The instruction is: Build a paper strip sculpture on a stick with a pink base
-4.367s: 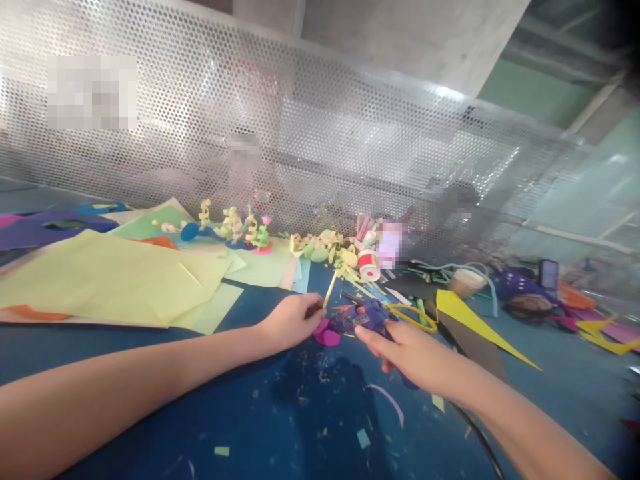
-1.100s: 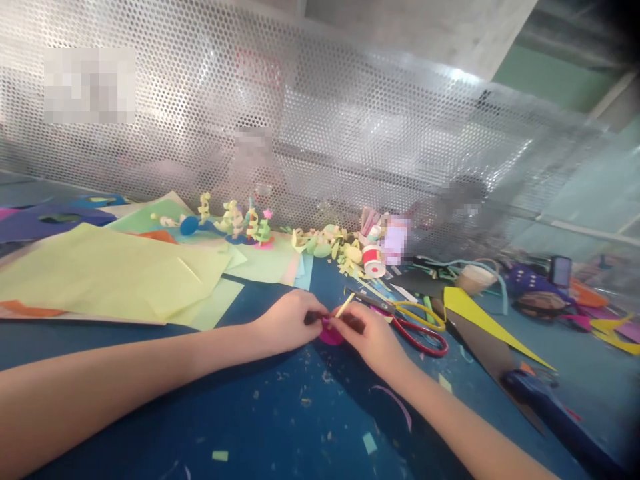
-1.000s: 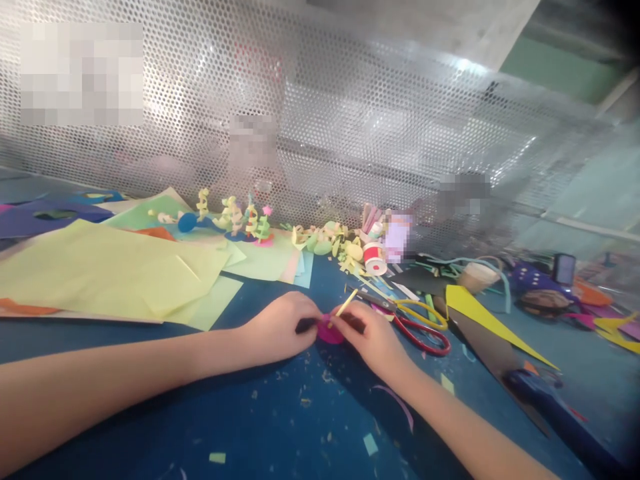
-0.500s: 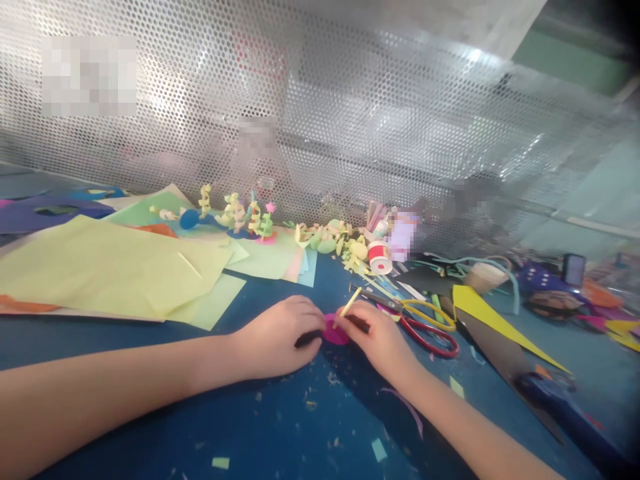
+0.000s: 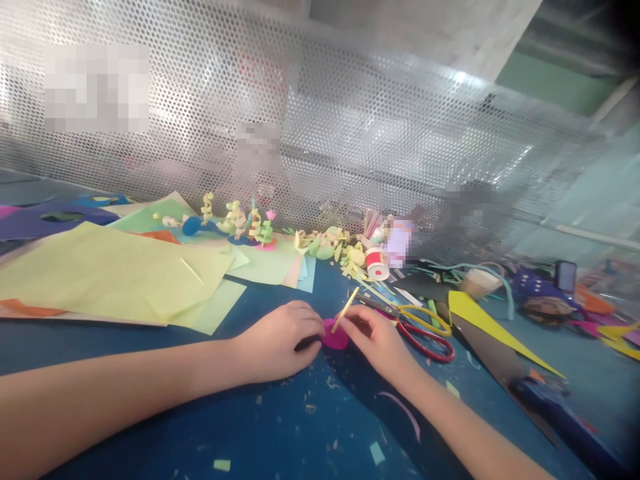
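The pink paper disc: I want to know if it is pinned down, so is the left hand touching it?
Touching. The head view shows the left hand with its fingertips on the edge of the pink paper disc, no gap visible between them.

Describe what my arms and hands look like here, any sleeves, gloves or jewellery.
Both forearms are bare all the way to the picture's edge, with no sleeve in view. The left hand and the right hand wear no gloves. No watch, bracelet or ring shows on either wrist or on the fingers that can be seen, though the picture is a little soft for fine detail.
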A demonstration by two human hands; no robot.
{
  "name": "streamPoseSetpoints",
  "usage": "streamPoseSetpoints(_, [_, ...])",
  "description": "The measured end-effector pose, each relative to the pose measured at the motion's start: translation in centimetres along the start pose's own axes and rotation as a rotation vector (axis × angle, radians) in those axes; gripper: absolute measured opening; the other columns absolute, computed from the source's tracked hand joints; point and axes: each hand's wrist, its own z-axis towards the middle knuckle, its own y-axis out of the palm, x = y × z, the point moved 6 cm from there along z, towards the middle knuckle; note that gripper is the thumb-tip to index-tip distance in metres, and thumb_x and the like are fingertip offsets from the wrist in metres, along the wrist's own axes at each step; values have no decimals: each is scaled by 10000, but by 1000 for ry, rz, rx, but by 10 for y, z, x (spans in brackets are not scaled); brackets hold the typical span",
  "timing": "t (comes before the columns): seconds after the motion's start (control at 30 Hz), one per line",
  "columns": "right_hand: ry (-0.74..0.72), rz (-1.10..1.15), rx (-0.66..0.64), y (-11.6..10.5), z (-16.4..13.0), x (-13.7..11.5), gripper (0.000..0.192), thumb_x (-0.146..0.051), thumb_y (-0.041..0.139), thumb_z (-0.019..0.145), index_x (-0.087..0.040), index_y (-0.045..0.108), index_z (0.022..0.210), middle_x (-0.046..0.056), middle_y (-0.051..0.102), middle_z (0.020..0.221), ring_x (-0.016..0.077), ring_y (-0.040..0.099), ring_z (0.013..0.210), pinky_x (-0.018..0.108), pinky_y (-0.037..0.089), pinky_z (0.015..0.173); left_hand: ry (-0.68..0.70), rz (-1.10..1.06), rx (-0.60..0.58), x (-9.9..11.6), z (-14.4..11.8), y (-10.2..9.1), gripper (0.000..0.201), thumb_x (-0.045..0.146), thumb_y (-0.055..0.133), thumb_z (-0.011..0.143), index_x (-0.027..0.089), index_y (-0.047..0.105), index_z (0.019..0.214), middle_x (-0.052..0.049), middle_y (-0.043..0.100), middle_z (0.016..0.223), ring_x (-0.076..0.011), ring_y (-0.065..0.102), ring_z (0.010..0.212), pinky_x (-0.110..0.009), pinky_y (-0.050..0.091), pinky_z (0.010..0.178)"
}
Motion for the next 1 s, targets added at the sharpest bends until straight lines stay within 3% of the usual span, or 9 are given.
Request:
streamPoseSetpoints(0.33, [-79,-140,-38,4,-1,-8,104,-275,554,846,-208,618,798,9,583,748,152,558,660,265,458,627,-4,2,1,0,0,0,210,116,487,808,167,635,947,-63,665,940,-181,587,933,-328,432,896])
streamPoseSetpoints(0.83, [-48,-139,-43,5,0,-2,117,-295,568,830,-198,627,802,11,594,743,149,576,654,265,475,618,-2,8,-7,0,-1,2,208,114,483,812,166,634,945,-62,662,949,-181,582,953,-324,423,902])
streamPoseSetpoints(1.0, [-29,-32,-20,2,0,-2,183,-315,489,873,-192,624,882,42,636,873,170,607,808,289,492,745,7,-4,1,0,0,1,212,120,476,821,167,633,956,-66,664,951,-183,588,941,-334,429,904])
